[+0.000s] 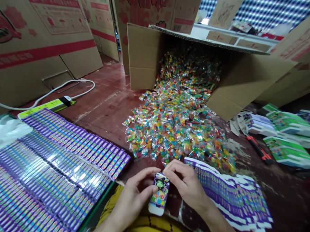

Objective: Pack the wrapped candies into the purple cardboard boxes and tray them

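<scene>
A small printed candy box in purple and white stands nearly upright in my left hand, with the thumb across its front and the fingers behind. A white flap sticks out at its lower end. My right hand has its fingers curled and pinched at the box's top right corner; the fingertips are partly hidden. Just beyond both hands spreads a pile of clear packets of colourful candy, spilling from a tipped carton. Beside my right forearm lies a fanned row of flat purple box blanks.
A green-edged tray at left bears rows of filled-out purple boxes and a crumpled white plastic bag. Behind it lies a power strip with a white cable. At right are a red-black cutter and green packs. Large cartons stand around.
</scene>
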A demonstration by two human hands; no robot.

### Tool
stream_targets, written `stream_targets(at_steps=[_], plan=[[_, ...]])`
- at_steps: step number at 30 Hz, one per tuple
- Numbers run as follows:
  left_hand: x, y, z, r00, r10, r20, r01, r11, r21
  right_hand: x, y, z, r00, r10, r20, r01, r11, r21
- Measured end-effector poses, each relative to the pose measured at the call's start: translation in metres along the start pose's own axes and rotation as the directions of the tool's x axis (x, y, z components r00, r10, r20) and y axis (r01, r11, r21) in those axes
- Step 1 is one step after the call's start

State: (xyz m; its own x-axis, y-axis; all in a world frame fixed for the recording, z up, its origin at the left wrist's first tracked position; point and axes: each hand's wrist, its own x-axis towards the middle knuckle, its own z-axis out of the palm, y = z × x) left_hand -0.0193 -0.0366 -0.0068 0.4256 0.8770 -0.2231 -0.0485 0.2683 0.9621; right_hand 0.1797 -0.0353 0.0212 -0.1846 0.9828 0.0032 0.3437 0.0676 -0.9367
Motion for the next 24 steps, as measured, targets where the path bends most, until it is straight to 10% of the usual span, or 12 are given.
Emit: stream_targets(at_steps=[6, 12, 19, 24], plan=[[0.0, -0.005, -0.002, 0.999, -0.02, -0.028, 0.016, 0.991, -0.135, -0.026, -0.005, 0.0, 0.986, 0.026, 0.164, 0.004, 0.983, -0.181], [-0.002, 0.004, -0.009, 0.99, -0.024, -0.139, 0.027, 0.999, 0.021, -0.01, 0.026, -0.027, 0.984, -0.011, -0.178, -0.079, 0.867, -0.491], [-0.007, 0.033, -0.018, 0.939, 0.023, -0.342, -0.021, 1.0, 0.01, 0.014, 0.033, 0.004, 0.981, 0.103, -0.162, -0.191, 0.595, -0.781], [-0.006, 0.029, -0.033, 0.947, 0.04, -0.318, 0.001, 0.992, 0.127, 0.018, 0.03, 0.013, 0.979, 0.155, -0.133, -0.203, 0.662, -0.721]])
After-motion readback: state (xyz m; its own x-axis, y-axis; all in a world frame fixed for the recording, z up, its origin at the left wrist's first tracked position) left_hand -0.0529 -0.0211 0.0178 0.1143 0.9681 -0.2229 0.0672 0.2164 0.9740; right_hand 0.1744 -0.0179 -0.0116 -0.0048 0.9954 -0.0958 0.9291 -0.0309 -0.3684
